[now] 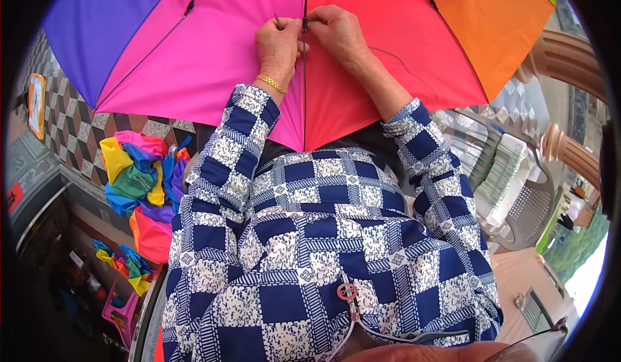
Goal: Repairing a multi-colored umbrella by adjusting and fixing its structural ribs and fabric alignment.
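An open umbrella (259, 71) with rainbow panels spreads before me, its inner side and thin dark ribs showing. Its middle rib (305, 97) runs down between the pink and red panels. At a dark joint on this rib, my right hand (339, 37) pinches with thumb and forefinger from the right. My left hand (278, 46), with a gold bracelet at the wrist, is closed at the rib's left side. A thin dark needle-like piece (277, 21) sticks up from its fingers. Across the red panel trails a loose dark thread (404, 66); its near end is hidden by my right hand.
Bunched colourful fabric (139, 177) lies at the left, with a smaller heap (123, 265) below it near a pink plastic basket (119, 313). To the right, a grey plastic chair (533, 210) bears a stack of packed items (501, 174). Brown railing posts (569, 152) stand beyond.
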Available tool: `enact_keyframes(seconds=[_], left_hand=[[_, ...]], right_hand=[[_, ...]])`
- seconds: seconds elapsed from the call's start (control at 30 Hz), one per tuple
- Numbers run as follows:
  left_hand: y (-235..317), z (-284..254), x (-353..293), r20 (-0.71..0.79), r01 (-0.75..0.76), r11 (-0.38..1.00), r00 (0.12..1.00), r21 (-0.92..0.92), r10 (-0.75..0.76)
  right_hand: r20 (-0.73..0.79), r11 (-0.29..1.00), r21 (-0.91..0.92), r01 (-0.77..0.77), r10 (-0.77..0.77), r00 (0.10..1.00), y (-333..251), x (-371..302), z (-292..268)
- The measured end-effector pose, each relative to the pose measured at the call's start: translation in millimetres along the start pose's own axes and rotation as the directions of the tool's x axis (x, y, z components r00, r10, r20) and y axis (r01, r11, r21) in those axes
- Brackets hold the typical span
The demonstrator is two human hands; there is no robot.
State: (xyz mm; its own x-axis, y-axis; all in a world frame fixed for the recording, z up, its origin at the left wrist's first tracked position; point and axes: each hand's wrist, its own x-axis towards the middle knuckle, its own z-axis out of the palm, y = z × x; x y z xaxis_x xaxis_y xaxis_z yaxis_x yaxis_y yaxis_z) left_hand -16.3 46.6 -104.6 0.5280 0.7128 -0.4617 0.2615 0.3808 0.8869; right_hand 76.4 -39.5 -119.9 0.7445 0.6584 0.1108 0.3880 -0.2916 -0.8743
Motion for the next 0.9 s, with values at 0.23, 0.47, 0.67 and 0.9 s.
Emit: enact_keyframes(seconds=[0.23,0.47,0.67,0.9], left_hand=[[3,-6,-6,-0.002,0.017,1.000,1.000,0.001,-0.017],[3,-10,-1,0.022,0.049,0.998,0.999,-0.044,-0.048],[-1,-12,0,0.050,0.036,0.998,0.998,-0.052,-0.033],[2,-12,-4,0.059,0.082,0.994,0.995,-0.067,-0.078]], right_hand=[[0.228,0.804,-0.575,0.152,-0.021,0.974,-9,8,-38],[0.209,-0.157,0.975,-0.160,0.380,0.901,73,23,-160],[-0.226,0.131,0.970,0.206,0.167,0.960,63,10,-204],[0.040,0.964,0.256,-0.074,0.066,0.997,3,-9,-67]])
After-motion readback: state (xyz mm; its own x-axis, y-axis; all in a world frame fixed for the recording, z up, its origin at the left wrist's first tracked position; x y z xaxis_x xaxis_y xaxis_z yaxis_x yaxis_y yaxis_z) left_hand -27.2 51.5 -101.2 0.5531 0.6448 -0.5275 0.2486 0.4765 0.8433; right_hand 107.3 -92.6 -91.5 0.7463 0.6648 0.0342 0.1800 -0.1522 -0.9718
